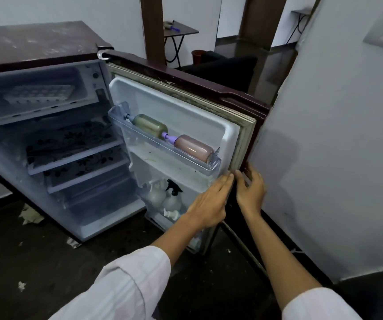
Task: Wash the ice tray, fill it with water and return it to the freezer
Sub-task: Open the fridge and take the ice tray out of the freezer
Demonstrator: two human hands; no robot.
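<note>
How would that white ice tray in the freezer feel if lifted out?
The ice tray looks like thin moulded plastic, so probably light and slightly bendy. It is long and shallow, so any water would likely spill if tilted; whether it is full is unclear.

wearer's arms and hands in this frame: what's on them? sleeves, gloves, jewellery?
The left hand and right hand are bare: no gloves, and no rings or watch show. Both arms wear loose, whitish long sleeves ending partway along the forearm. The left sleeve shows a cuff band. The right sleeve is mostly cut off by the frame.
</note>
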